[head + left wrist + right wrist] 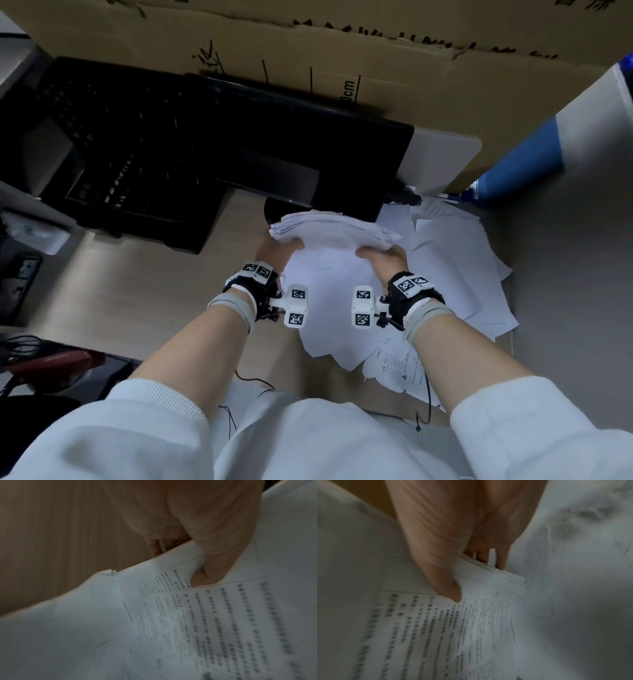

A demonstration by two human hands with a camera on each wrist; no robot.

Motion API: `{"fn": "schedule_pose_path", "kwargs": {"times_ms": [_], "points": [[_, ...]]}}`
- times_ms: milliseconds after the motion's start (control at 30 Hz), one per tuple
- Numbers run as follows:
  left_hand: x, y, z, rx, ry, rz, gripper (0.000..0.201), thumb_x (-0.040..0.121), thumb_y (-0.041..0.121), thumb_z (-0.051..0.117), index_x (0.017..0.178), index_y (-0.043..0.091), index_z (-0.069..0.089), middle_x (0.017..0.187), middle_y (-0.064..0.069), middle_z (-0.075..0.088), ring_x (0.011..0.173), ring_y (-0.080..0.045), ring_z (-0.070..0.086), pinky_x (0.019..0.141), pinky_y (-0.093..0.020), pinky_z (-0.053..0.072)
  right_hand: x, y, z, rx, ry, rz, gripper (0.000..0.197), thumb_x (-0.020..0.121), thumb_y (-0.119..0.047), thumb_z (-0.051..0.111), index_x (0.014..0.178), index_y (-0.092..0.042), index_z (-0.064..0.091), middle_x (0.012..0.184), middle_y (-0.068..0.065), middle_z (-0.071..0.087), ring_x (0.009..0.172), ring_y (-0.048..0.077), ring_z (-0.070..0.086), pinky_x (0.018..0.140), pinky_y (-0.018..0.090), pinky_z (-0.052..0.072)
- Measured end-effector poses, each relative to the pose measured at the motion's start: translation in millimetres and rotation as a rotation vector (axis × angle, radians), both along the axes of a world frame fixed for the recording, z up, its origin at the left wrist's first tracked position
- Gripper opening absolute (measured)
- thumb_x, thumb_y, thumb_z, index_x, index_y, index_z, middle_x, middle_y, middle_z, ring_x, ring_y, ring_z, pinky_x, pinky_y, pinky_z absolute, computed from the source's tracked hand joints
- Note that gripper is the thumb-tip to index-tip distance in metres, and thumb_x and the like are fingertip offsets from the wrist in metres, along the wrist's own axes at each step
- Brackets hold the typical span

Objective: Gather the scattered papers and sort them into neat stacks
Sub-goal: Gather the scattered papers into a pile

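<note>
Both hands hold one thick bundle of white papers (334, 229) above the wooden desk, its top edge uneven. My left hand (275, 248) grips the bundle's left side, thumb on the near face. My right hand (383, 257) grips the right side the same way. In the left wrist view the thumb (211, 566) presses printed sheets (188, 615) while the fingers curl behind. The right wrist view shows the thumb (443, 582) on printed pages (436, 635), fingers behind the edge. More loose papers (455, 274) lie spread on the desk under and right of the bundle.
A black monitor (291, 150) stands just behind the bundle, with a black mesh organiser (113, 137) to its left. A large cardboard box (342, 51) fills the back. A blue-and-white object (534, 154) leans at the right. Bare desk (137, 291) lies left of my arms.
</note>
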State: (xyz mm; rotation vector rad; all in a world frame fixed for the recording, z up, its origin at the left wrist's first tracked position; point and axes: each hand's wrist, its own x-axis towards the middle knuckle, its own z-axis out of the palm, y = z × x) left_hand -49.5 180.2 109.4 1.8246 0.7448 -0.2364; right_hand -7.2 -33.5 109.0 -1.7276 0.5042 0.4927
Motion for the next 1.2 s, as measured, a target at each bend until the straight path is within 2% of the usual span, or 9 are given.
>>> {"fn": "schedule_pose_path", "kwargs": {"times_ms": [167, 333, 433, 633, 867, 1000, 1067, 1133, 1200], "points": [[-4, 1, -15, -0.046, -0.038, 0.023, 0.025, 0.087, 0.025, 0.078, 0.108, 0.014, 0.068, 0.106, -0.01, 0.073, 0.096, -0.029, 0.07, 0.085, -0.046, 0.057, 8, 5, -1, -0.149, 0.122, 0.12, 0.029, 0.084, -0.025, 0.076, 0.105, -0.009, 0.063, 0.083, 0.003, 0.063, 0.084, 0.026, 0.058, 0.074, 0.031, 0.043], [-4, 17, -9, -0.116, -0.059, 0.062, 0.032, 0.088, 0.043, 0.076, 0.101, 0.014, 0.07, 0.092, 0.001, 0.072, 0.082, -0.017, 0.067, 0.073, -0.029, 0.053, 6, 20, 16, -0.029, -0.076, 0.117, 0.024, 0.093, -0.02, 0.068, 0.115, -0.009, 0.066, 0.107, 0.002, 0.068, 0.092, 0.018, 0.063, 0.083, 0.028, 0.047], [-17, 30, -7, -0.19, -0.03, 0.011, 0.026, 0.087, 0.033, 0.079, 0.103, 0.015, 0.07, 0.096, 0.003, 0.072, 0.086, -0.013, 0.068, 0.07, -0.021, 0.053, 3, 26, 20, 0.029, -0.04, 0.149, 0.027, 0.094, -0.027, 0.067, 0.115, -0.012, 0.066, 0.108, 0.002, 0.07, 0.09, 0.015, 0.066, 0.081, 0.028, 0.051], [-44, 39, -12, -0.192, -0.023, 0.221, 0.034, 0.09, 0.039, 0.074, 0.107, 0.011, 0.068, 0.103, -0.009, 0.074, 0.092, -0.028, 0.071, 0.093, -0.048, 0.057, -16, 36, 15, 0.083, -0.013, 0.215, 0.03, 0.088, -0.028, 0.074, 0.112, -0.011, 0.068, 0.105, 0.004, 0.073, 0.093, 0.018, 0.071, 0.081, 0.032, 0.058], [-93, 51, 7, -0.271, -0.106, 0.506, 0.049, 0.085, 0.04, 0.077, 0.121, 0.01, 0.063, 0.111, -0.013, 0.074, 0.095, -0.028, 0.074, 0.086, -0.046, 0.061, -40, 53, 0, 0.008, -0.026, 0.454, 0.021, 0.093, -0.011, 0.063, 0.113, -0.004, 0.067, 0.111, 0.008, 0.069, 0.1, 0.023, 0.064, 0.089, 0.034, 0.049], [-133, 57, 15, -0.138, -0.278, 0.537, 0.087, 0.088, 0.0, 0.064, 0.155, 0.023, 0.014, 0.13, 0.005, 0.056, 0.113, -0.01, 0.063, 0.105, -0.043, 0.049, -57, 75, 2, 0.073, -0.086, 0.502, 0.014, 0.094, -0.01, 0.061, 0.106, -0.008, 0.068, 0.103, 0.009, 0.068, 0.096, 0.023, 0.063, 0.082, 0.031, 0.049], [-154, 57, 23, -0.069, -0.377, 0.492, 0.109, 0.082, -0.009, 0.057, 0.156, 0.045, -0.002, 0.148, 0.009, 0.044, 0.132, -0.006, 0.052, 0.115, -0.043, 0.041, -66, 87, 5, 0.101, -0.117, 0.553, 0.014, 0.094, -0.011, 0.059, 0.104, -0.014, 0.069, 0.102, 0.006, 0.07, 0.096, 0.023, 0.066, 0.083, 0.031, 0.051], [-170, 59, 27, 0.083, -0.432, 0.43, 0.108, 0.079, -0.012, 0.053, 0.156, 0.048, 0.008, 0.165, 0.006, 0.022, 0.152, -0.017, 0.025, 0.124, -0.045, 0.024, -75, 99, 8, 0.105, -0.117, 0.575, 0.012, 0.092, -0.015, 0.059, 0.097, -0.019, 0.069, 0.095, -0.001, 0.071, 0.094, 0.023, 0.067, 0.088, 0.036, 0.055], [-181, 62, 32, 0.169, -0.391, 0.399, 0.092, 0.08, -0.016, 0.047, 0.151, 0.04, 0.034, 0.165, 0.001, 0.024, 0.154, -0.018, 0.017, 0.124, -0.035, 0.017, -85, 110, 12, 0.099, -0.125, 0.599, 0.012, 0.091, -0.017, 0.059, 0.096, -0.019, 0.071, 0.087, -0.009, 0.071, 0.091, 0.02, 0.068, 0.089, 0.036, 0.055]]}}
